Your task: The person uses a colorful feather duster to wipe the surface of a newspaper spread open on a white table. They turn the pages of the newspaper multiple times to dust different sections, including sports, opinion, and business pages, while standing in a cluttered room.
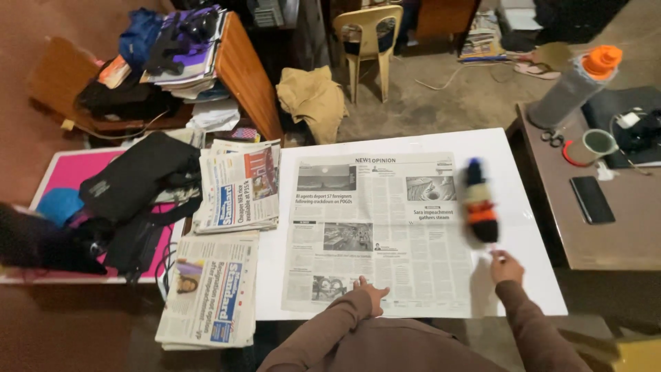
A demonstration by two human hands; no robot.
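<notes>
An open newspaper sheet (375,231) lies flat on a white table (523,207). My left hand (370,294) rests palm down on the sheet's near edge, fingers apart. My right hand (506,267) grips the thin handle of a fluffy duster (478,201) with black, white and orange bands. The duster's head is blurred and hovers over the right edge of the newspaper. Both arms wear brown sleeves.
Two stacks of folded newspapers (237,186) (210,289) lie left of the table. Black bags (134,182) sit on a pink board (65,172). To the right, a brown desk (606,234) holds a phone (592,200), a mug (595,145), scissors and an orange-capped bottle (575,86). A yellow chair (368,41) stands behind.
</notes>
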